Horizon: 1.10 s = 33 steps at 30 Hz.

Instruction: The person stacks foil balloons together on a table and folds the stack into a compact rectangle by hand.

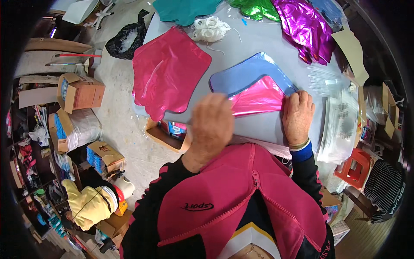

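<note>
A shiny pink foil sheet (pixel 261 97), seemingly a flat foil balloon, lies folded over a blue foil sheet (pixel 248 71) on the table in front of me. My right hand (pixel 298 113) is at the right end of the pink foil, its fingers bent and pressed together on the corner. Motion smears my left hand (pixel 211 125) beside the left end of the foil; whether it touches the foil cannot be made out. Left of it lies a flat pile of darker pink foil (pixel 172 69) with star-like points.
White string (pixel 210 29) lies at the table's far side, near teal (pixel 187 9), green (pixel 258 8) and purple foil (pixel 304 28). Clear plastic bags (pixel 338 125) are stacked at right. An open carton (pixel 166 134) stands below the near-left edge, and a red stool (pixel 352 166) at right.
</note>
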Each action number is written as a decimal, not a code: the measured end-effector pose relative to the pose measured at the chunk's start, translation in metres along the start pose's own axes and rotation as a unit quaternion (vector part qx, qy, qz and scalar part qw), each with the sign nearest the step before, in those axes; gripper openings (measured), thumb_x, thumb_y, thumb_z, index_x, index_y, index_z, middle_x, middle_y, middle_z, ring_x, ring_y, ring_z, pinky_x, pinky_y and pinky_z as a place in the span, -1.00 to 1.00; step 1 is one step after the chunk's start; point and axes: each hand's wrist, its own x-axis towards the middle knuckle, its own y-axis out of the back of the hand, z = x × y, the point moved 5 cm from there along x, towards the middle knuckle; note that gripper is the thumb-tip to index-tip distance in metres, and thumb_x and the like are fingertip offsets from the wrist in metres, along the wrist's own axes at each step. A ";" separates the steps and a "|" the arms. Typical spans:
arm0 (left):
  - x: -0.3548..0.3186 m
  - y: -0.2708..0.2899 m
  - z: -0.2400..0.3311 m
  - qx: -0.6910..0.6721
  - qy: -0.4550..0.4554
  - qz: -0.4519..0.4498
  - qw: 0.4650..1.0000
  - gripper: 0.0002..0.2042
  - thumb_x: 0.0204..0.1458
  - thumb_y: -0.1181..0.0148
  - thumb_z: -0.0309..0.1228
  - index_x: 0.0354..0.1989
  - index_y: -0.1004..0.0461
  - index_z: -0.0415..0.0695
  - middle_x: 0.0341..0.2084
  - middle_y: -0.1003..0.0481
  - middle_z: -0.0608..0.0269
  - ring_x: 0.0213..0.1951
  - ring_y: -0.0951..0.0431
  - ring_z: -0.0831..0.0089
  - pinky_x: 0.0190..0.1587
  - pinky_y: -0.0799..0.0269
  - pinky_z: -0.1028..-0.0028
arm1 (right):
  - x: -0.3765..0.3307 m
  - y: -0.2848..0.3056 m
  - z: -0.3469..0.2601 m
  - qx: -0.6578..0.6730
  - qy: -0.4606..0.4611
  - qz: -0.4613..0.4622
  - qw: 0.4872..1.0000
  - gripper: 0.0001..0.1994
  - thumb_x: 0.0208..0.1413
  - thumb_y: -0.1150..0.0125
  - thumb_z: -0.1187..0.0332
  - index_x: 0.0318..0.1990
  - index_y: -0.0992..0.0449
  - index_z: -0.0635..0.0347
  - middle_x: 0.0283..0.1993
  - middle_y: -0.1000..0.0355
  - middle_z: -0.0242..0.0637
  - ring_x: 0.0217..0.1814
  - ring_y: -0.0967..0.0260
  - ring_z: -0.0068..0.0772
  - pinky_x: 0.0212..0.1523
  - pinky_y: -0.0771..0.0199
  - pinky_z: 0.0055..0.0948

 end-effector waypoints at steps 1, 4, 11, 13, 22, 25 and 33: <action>0.003 -0.006 0.013 -0.071 -0.064 -0.001 0.995 -0.62 0.04 -0.34 -0.46 0.06 -0.49 -0.21 0.04 -0.48 0.02 0.11 -0.47 -0.01 0.18 -0.31 0.06 | 0.000 0.000 0.000 0.003 0.000 0.000 1.000 -0.83 0.20 -0.25 0.28 -0.26 -0.44 0.16 -0.07 -0.41 -0.15 -0.04 -0.34 -0.05 -0.11 -0.27 -0.08; 0.014 -0.035 0.055 -0.149 -0.161 -0.106 0.970 -0.41 0.01 -0.38 -0.35 0.24 -0.42 -0.31 0.31 -0.36 -0.08 0.42 -0.26 -0.04 0.44 -0.13 0.01 | -0.001 -0.002 0.001 0.009 0.002 0.000 1.000 -0.84 0.19 -0.26 0.29 -0.25 -0.44 0.15 -0.07 -0.41 -0.16 -0.04 -0.34 -0.05 -0.12 -0.27 -0.08; 0.026 -0.070 0.061 -0.188 -0.107 -0.154 0.964 -0.19 0.03 -0.39 -0.15 0.41 -0.25 -0.30 0.44 -0.19 -0.14 0.51 -0.10 0.01 0.53 0.07 0.02 | 0.000 -0.003 0.000 0.020 -0.002 -0.003 1.000 -0.85 0.18 -0.26 0.32 -0.25 -0.45 0.16 -0.08 -0.42 -0.17 -0.04 -0.35 -0.05 -0.11 -0.26 -0.09; 0.024 -0.071 0.056 -0.157 -0.113 -0.171 0.966 -0.17 0.05 -0.36 -0.09 0.44 -0.22 -0.29 0.46 -0.15 -0.16 0.52 -0.06 0.01 0.52 0.09 -0.04 | 0.002 -0.001 0.001 0.020 -0.005 0.000 1.000 -0.85 0.17 -0.26 0.32 -0.24 -0.45 0.16 -0.08 -0.42 -0.17 -0.04 -0.35 -0.05 -0.11 -0.26 -0.08; 0.018 -0.054 0.035 -0.103 -0.042 -0.200 0.973 -0.26 0.16 -0.27 -0.12 0.48 -0.20 -0.16 0.48 -0.15 -0.05 0.52 -0.06 0.00 0.49 0.12 -0.12 | 0.002 0.004 -0.002 0.044 -0.017 0.003 0.999 -0.86 0.13 -0.26 0.37 -0.24 -0.44 0.17 -0.07 -0.42 -0.16 -0.05 -0.35 -0.04 -0.08 -0.28 -0.07; 0.018 -0.055 0.037 -0.079 -0.059 -0.196 0.976 -0.27 0.16 -0.27 -0.13 0.47 -0.21 -0.15 0.48 -0.15 -0.04 0.52 -0.06 0.01 0.49 0.11 -0.12 | 0.005 0.015 -0.005 0.034 -0.015 0.019 0.999 -0.84 0.09 -0.27 0.39 -0.20 -0.45 0.17 0.06 -0.43 -0.13 0.07 -0.37 -0.03 -0.01 -0.28 -0.05; 0.013 -0.065 0.035 0.004 -0.089 -0.226 0.970 -0.34 0.24 -0.01 -0.03 0.45 -0.27 -0.15 0.51 -0.09 -0.05 0.55 0.01 0.00 0.51 0.22 -0.18 | -0.012 0.018 -0.071 0.290 0.148 -0.168 0.930 -0.17 0.22 -0.18 -0.07 0.50 -0.16 0.30 0.59 -0.05 0.06 0.68 0.08 -0.01 0.61 0.23 0.11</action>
